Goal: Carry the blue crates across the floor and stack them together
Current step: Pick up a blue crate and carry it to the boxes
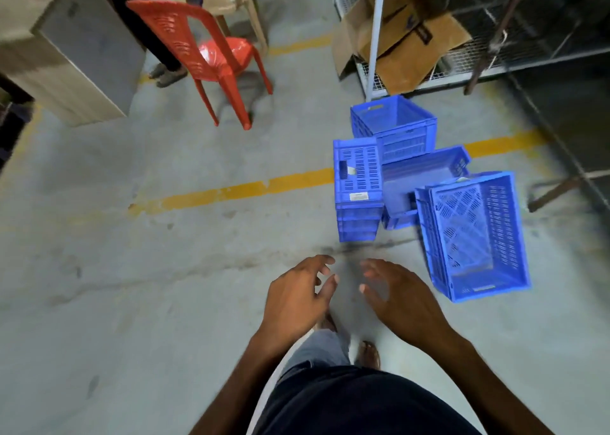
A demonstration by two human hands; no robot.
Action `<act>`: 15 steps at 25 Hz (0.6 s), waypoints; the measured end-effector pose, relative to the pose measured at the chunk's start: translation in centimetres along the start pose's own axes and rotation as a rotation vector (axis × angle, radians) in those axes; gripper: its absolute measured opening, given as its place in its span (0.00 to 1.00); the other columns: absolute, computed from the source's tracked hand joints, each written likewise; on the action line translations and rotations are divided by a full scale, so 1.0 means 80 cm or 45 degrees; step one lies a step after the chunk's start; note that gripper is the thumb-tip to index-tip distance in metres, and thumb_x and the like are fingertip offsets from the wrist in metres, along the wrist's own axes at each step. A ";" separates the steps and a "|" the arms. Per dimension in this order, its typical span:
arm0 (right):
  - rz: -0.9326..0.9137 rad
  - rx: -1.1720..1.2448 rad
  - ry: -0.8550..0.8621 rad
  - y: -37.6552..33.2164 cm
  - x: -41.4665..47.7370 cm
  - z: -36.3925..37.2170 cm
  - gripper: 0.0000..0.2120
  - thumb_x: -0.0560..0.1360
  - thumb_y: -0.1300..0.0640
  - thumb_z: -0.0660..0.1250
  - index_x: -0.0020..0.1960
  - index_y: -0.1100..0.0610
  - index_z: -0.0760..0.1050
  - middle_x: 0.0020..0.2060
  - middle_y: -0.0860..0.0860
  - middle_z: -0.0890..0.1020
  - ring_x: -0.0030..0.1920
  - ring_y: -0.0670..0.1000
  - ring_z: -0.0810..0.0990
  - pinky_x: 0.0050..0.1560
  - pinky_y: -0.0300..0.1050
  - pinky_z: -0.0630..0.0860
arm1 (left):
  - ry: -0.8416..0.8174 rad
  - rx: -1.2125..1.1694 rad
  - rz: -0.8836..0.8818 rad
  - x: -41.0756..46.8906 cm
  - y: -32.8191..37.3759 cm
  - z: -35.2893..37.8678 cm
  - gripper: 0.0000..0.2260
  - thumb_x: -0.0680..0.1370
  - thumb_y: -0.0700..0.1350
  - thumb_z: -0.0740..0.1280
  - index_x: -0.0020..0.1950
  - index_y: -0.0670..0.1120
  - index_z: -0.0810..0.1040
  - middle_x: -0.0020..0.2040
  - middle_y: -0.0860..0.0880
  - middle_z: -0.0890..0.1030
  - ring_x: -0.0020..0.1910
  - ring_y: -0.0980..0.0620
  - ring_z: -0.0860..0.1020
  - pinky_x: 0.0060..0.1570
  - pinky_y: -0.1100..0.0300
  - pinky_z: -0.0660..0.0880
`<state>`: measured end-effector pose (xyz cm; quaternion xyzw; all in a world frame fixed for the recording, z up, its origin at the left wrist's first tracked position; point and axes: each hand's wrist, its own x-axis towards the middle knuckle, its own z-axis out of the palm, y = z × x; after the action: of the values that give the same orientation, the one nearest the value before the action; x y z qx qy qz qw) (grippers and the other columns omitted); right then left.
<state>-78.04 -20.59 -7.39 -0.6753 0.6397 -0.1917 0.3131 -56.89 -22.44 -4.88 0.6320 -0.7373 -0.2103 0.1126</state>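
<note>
Several blue slotted plastic crates lie in a loose cluster on the concrete floor, right of centre. The far crate (396,127) stands upright and open. Another crate (358,187) lies on its side at the left. A low crate (425,177) sits between them. The nearest crate (478,236) is tipped, its open side facing me. My left hand (297,296) and my right hand (396,299) hover side by side in front of me, fingers spread and relaxed, holding nothing, short of the crates.
A red plastic chair (204,55) stands on the left, with a person's legs (165,68) behind it and a wooden cabinet (76,55) further left. Wire shelving (462,74) with cardboard boxes (402,38) lines the back right. A yellow floor line (231,190) runs across.
</note>
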 end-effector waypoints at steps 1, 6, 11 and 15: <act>0.032 0.009 0.019 0.008 0.002 -0.005 0.19 0.77 0.47 0.67 0.66 0.47 0.75 0.55 0.42 0.82 0.55 0.44 0.79 0.57 0.40 0.75 | -0.031 -0.011 0.014 0.013 0.004 0.004 0.15 0.79 0.61 0.60 0.65 0.63 0.69 0.54 0.65 0.79 0.46 0.64 0.80 0.43 0.63 0.76; 0.208 0.051 0.151 0.040 0.043 -0.024 0.16 0.77 0.51 0.69 0.64 0.48 0.77 0.52 0.41 0.82 0.52 0.43 0.80 0.51 0.34 0.71 | -0.107 -0.109 0.030 0.104 0.013 0.022 0.13 0.79 0.62 0.60 0.62 0.64 0.71 0.51 0.67 0.80 0.44 0.67 0.80 0.43 0.63 0.77; 0.305 0.121 0.102 0.068 0.127 -0.026 0.15 0.77 0.51 0.67 0.63 0.46 0.77 0.53 0.41 0.82 0.54 0.43 0.80 0.54 0.42 0.77 | -0.258 -0.310 -0.056 0.222 -0.004 0.041 0.12 0.77 0.62 0.63 0.60 0.63 0.74 0.48 0.68 0.80 0.44 0.68 0.79 0.43 0.63 0.77; 0.355 0.112 0.093 0.081 0.230 -0.023 0.13 0.77 0.51 0.66 0.61 0.45 0.78 0.51 0.41 0.82 0.52 0.44 0.80 0.53 0.42 0.78 | -0.417 -0.608 -0.180 0.313 -0.026 0.064 0.09 0.79 0.56 0.68 0.58 0.57 0.79 0.49 0.58 0.84 0.46 0.58 0.83 0.47 0.59 0.79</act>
<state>-82.06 -38.88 -12.99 -0.5582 0.7292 -0.1987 0.3423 -61.61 -46.35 -12.85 0.5952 -0.6295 -0.4842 0.1225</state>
